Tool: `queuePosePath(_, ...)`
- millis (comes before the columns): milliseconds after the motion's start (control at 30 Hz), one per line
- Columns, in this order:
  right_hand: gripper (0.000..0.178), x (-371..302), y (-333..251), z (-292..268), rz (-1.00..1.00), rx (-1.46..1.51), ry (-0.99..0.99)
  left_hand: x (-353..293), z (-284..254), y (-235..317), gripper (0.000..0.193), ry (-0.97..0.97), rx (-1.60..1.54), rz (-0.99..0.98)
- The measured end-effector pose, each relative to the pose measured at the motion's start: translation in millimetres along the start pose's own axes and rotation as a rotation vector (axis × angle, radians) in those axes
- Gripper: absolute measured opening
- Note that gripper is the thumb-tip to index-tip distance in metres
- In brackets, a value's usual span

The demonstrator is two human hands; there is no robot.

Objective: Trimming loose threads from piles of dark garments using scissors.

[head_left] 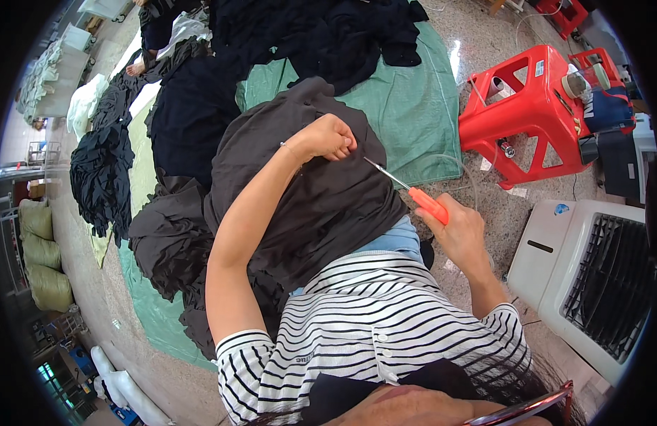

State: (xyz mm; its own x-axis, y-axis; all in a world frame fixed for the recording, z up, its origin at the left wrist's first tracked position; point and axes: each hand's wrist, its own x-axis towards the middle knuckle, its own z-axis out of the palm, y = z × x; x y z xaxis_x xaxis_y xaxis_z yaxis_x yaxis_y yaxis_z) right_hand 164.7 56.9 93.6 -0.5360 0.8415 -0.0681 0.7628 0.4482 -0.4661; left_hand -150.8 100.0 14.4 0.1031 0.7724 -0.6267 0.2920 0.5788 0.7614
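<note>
Across my lap lies a dark grey-brown cloth garment (pixel 286 206), spread out in loose folds. My left hand (pixel 327 138) is closed in a pinch just above it; what its fingers hold, if anything, is hidden. In my right hand (pixel 460 238) is an orange-handled tool (pixel 429 206) with a slender metal tip. That tip points up and left toward my left hand, a short gap away from it, over the garment's right edge. The exact kind of tool is unclear.
Dark cloth heaps (pixel 307 35) lie on a green sheet (pixel 413 106) ahead. More dark clothes (pixel 176 234) pile up on the left. At the right stand a red plastic stool (pixel 541 128) with items on it and a white air cooler (pixel 555 248). Another person's hand (pixel 135 69) shows far left.
</note>
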Motion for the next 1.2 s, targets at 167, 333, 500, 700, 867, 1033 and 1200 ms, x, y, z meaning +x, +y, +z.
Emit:
queuePosePath(167,0.036,2.6,-1.2,-3.9,0.010,0.012,-0.056,-1.2,-4.1,-4.4,0.014,-0.053,-0.028,-0.023)
queuePosePath(333,0.037,0.7,6.4,-7.3,0.041,0.036,0.006,-16.9,-1.7,2.5,0.017,-0.045,0.183,0.165)
queuePosePath(500,0.038,-3.1,5.9,-9.2,0.046,0.049,0.009,-23.1,-7.3,-2.6,0.030,-0.224,0.020,0.169)
queuePosePath(700,0.040,-4.4,5.6,2.5,-0.012,0.023,-0.062,-17.4,-4.8,-5.6,0.026,-0.062,-0.100,0.165)
queuePosePath(867,0.036,2.5,-0.2,0.7,0.041,0.067,-0.055,-16.7,-5.8,-7.0,0.025,0.007,-0.103,0.149)
queuePosePath(1033,0.033,7.5,9.6,11.2,0.147,0.130,0.136,-11.5,-16.7,-10.6,0.022,0.249,-0.323,0.326)
queuePosePath(1200,0.032,13.2,26.0,12.1,0.204,0.129,0.191,-5.9,-51.7,-2.5,0.046,1.319,0.694,0.214)
